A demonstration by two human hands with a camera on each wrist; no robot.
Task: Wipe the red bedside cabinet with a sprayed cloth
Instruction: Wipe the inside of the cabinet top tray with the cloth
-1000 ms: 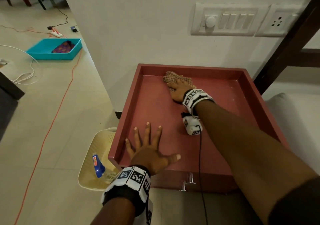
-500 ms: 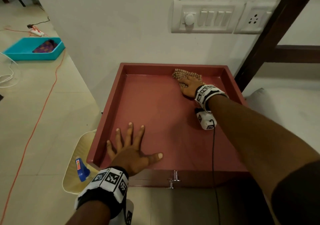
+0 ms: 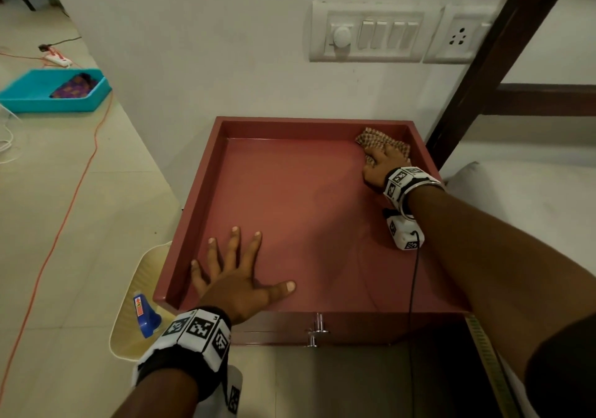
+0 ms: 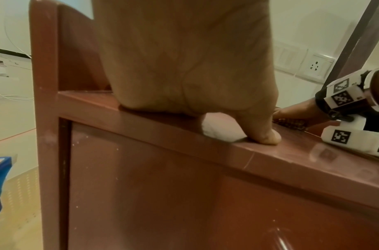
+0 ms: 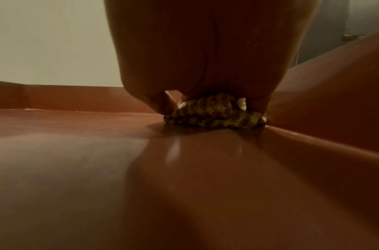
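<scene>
The red bedside cabinet (image 3: 290, 198) has a flat top with a raised rim on three sides. A brown checked cloth (image 3: 374, 138) lies bunched in its far right corner. My right hand (image 3: 382, 163) presses down on the cloth, fingers laid over it, close to the right rim. In the right wrist view the cloth (image 5: 214, 111) is squashed under the palm (image 5: 205, 50) where the top meets the side wall. My left hand (image 3: 235, 275) lies flat on the near left of the top, fingers spread. Its thumb (image 4: 263, 132) rests on the front edge.
A blue spray bottle (image 3: 145, 316) lies in a cream basket (image 3: 129, 337) on the floor left of the cabinet. A teal tray (image 3: 38, 95) and an orange cable (image 3: 64, 224) are further left. A switch panel (image 3: 371, 34) hangs above; a dark bed frame (image 3: 483, 79) and white mattress (image 3: 532, 198) stand right.
My right hand has slid the cloth to the right along the back rim, from the middle to the far right corner. The left hand has stayed flat in place.
</scene>
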